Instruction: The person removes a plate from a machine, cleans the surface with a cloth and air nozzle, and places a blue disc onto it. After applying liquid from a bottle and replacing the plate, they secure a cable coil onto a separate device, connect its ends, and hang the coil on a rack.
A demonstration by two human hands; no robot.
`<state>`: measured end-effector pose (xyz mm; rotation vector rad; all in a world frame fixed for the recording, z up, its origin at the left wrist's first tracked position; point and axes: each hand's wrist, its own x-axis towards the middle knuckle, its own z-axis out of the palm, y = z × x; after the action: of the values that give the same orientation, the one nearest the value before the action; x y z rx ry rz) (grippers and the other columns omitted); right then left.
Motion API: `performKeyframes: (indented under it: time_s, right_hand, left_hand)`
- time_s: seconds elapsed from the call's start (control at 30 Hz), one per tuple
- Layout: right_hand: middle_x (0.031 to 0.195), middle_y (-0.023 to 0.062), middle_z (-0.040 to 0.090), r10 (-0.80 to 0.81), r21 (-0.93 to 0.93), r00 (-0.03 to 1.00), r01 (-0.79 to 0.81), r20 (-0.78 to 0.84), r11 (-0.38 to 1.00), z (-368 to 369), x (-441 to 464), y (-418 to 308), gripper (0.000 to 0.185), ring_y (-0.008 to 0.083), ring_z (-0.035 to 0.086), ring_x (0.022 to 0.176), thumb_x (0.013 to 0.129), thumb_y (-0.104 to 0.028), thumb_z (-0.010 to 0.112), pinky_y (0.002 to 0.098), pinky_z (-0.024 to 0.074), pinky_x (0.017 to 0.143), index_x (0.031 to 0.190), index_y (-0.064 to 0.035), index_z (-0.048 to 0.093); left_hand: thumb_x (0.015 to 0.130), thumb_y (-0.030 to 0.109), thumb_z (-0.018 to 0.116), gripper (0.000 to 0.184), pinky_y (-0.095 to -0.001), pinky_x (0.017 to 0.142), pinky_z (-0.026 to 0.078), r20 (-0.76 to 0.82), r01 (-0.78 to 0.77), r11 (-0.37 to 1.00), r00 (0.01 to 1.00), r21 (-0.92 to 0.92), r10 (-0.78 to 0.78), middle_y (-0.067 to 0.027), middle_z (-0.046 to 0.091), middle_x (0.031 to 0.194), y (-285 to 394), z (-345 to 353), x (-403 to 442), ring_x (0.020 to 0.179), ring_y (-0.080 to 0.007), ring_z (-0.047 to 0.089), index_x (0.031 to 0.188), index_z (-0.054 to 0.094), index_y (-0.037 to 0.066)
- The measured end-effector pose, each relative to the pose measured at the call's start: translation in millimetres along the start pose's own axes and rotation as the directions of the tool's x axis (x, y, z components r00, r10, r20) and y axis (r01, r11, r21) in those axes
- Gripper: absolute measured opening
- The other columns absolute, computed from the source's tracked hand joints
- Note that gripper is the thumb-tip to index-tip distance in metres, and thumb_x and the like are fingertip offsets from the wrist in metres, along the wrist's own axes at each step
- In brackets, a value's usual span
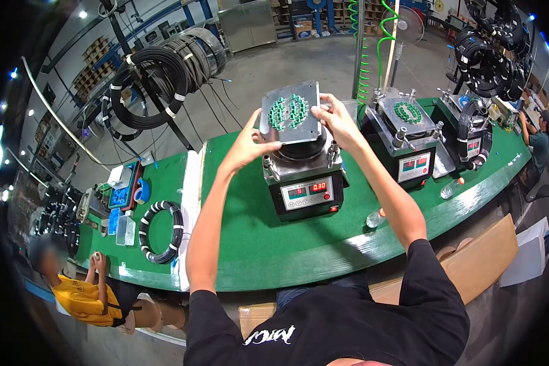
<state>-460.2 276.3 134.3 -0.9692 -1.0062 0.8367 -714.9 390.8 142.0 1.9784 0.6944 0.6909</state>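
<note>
Left hand (245,149) grips the metal plate (312,96) at its left edge, thumb along the near edge, fingers mostly hidden. Right hand (340,125) pinches the right edge, a fingertip over the top face. Plate sits above the front machine (305,201), face tilted toward the wearer, ring of green connectors (279,114) on it. Black round pad (304,150) shows just under the plate, on top of the front machine; whether they touch, can't tell.

Risks, my judgement: grip is at the edges only, so a slip on one side could drop the plate onto the pad and knock connectors. Uneven lowering could catch a corner on the clamp post (333,154) at the front machine's right. Fingers curled under the plate could get trapped if it came down fast.

Farther out: red display (308,188) lit on the front machine's face. Clear bottle (373,219) right of the front machine, near the right forearm; an elbow swing could tip it. Second machine (413,165) right of the front machine, with a similar plate on top. Cable coil (160,232) left of it on the green table (244,250). Person in yellow (86,302) far left of it.
</note>
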Motion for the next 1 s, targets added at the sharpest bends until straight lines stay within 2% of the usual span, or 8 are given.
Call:
performKeyframes:
  time_s: [0.07, 0.2, 0.57, 0.67, 0.7, 0.73, 0.87, 1.0]
  right_hand:
    - [0.101, 0.0025, 0.065, 0.021, -0.068, 0.998, -0.016, 0.066, 0.998, -21, 10, 10, 0.05, 0.009, 0.055, 0.085, 0.097, -0.01, 0.068, 0.0234, 0.0451, 0.075, 0.143, 0.0026, 0.051]
    - [0.096, 0.0017, 0.062, -0.053, -0.224, 0.995, 0.071, 0.089, 0.972, -36, 13, 22, 0.056, 0.0087, 0.052, 0.08, 0.092, -0.009, 0.07, 0.023, 0.0441, 0.071, 0.144, 0.0033, 0.054]
    - [0.097, 0.0022, 0.061, 0.031, -0.363, 0.997, -0.003, 0.07, 0.932, -50, 6, 44, 0.067, 0.0105, 0.055, 0.087, 0.093, -0.011, 0.073, 0.0261, 0.0465, 0.078, 0.154, -0.0014, 0.047]
    - [0.097, 0.0031, 0.063, 0.124, -0.474, 0.991, -0.081, 0.059, 0.877, -48, 0, 29, 0.071, 0.0116, 0.057, 0.091, 0.091, -0.02, 0.076, 0.0281, 0.0481, 0.083, 0.153, -0.0018, 0.048]
    - [0.103, 0.0085, 0.066, 0.125, -0.513, 0.99, -0.072, 0.069, 0.855, -51, 2, 31, 0.07, 0.0159, 0.06, 0.096, 0.092, -0.022, 0.076, 0.0311, 0.0491, 0.087, 0.153, -0.0019, 0.048]
    - [0.109, 0.0139, 0.068, 0.125, -0.552, 0.989, -0.062, 0.077, 0.831, -56, 6, 35, 0.069, 0.0201, 0.063, 0.101, 0.093, -0.025, 0.076, 0.0342, 0.0501, 0.092, 0.152, -0.002, 0.049]
    - [0.121, 0.0266, 0.069, 0.101, -0.656, 0.986, 0.01, 0.13, 0.754, -68, 14, 48, 0.07, 0.0315, 0.064, 0.115, 0.092, -0.036, 0.076, 0.0411, 0.049, 0.102, 0.148, -0.0006, 0.053]
    - [0.131, 0.0302, 0.06, 0.148, -0.743, 0.974, 0.032, 0.174, 0.669, -85, 28, 65, 0.071, 0.0338, 0.06, 0.122, 0.092, -0.042, 0.076, 0.042, 0.0471, 0.104, 0.147, -0.002, 0.055]
  left_hand:
    - [0.086, 0.028, 0.085, 0.104, -0.0306, 0.073, 0.053, 0.005, 0.029, 0.964, 1.0, -0.263, -0.028, -0.0079, 0.07, 0.091, -15, -9, 9, 0.079, -0.0126, 0.063, 0.162, 0.021, -0.003]
    - [0.095, 0.021, 0.078, 0.075, -0.0238, 0.064, 0.051, -0.011, 0.03, 0.966, 0.999, -0.255, -0.034, -0.0055, 0.073, 0.083, -23, -9, 17, 0.066, -0.0076, 0.06, 0.152, 0.04, -0.009]
    - [0.092, 0.021, 0.081, 0.077, -0.023, 0.061, 0.048, -0.017, 0.089, 0.963, 0.995, -0.254, -0.097, -0.0017, 0.069, 0.072, -48, 8, 8, 0.061, -0.0063, 0.057, 0.15, 0.043, -0.01]
    - [0.084, 0.037, 0.087, 0.106, -0.0298, 0.073, 0.054, -0.067, 0.107, 0.991, 0.991, -0.084, -0.113, -0.0141, 0.068, 0.105, -53, 6, 10, 0.081, -0.0146, 0.064, 0.161, 0.026, -0.003]
    - [0.082, 0.041, 0.088, 0.113, -0.0319, 0.076, 0.055, -0.11, 0.102, 0.995, 0.989, -0.005, -0.102, -0.0178, 0.067, 0.114, -51, 6, 9, 0.086, -0.0173, 0.066, 0.163, 0.021, 0.0]
    - [0.075, 0.051, 0.091, 0.13, -0.0395, 0.087, 0.055, -0.088, 0.176, 0.984, 0.98, -0.003, -0.176, -0.0265, 0.053, 0.136, -57, 2, 13, 0.104, -0.0264, 0.065, 0.166, 0.009, 0.009]
    - [0.074, 0.052, 0.091, 0.131, -0.0437, 0.095, 0.052, -0.063, 0.228, 0.973, 0.972, 0.019, -0.227, -0.0301, 0.047, 0.142, -60, 2, 16, 0.114, -0.0314, 0.062, 0.167, 0.008, 0.012]
    - [0.076, 0.052, 0.09, 0.126, -0.0456, 0.102, 0.05, -0.042, 0.23, 0.973, 0.972, -0.003, -0.23, -0.0286, 0.043, 0.147, -68, 2, 17, 0.121, -0.0334, 0.059, 0.167, 0.011, 0.014]
